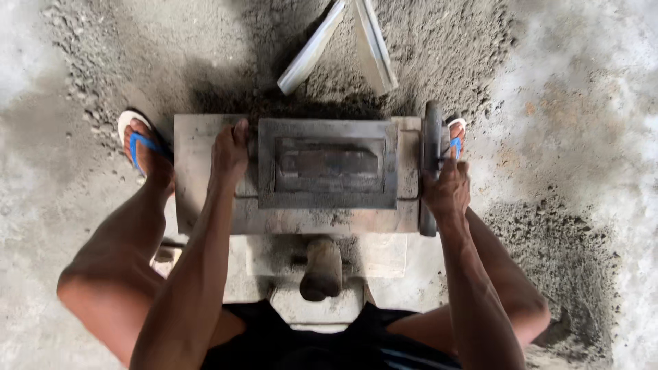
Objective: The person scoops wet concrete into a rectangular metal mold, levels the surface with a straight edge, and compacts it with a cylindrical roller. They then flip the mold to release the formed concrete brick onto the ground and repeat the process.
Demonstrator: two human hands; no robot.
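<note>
The left hand (pixel 229 152) rests with its fingers curled over the left edge of the metal brick mould (pixel 327 164), which sits mid-scene on a grey press block (pixel 199 205) above the sandy floor (pixel 548 137). It looks heavy, rigid and gritty, best gripped by its side rims. The right hand (pixel 445 190) clasps the dark side lever (pixel 432 140).
</note>
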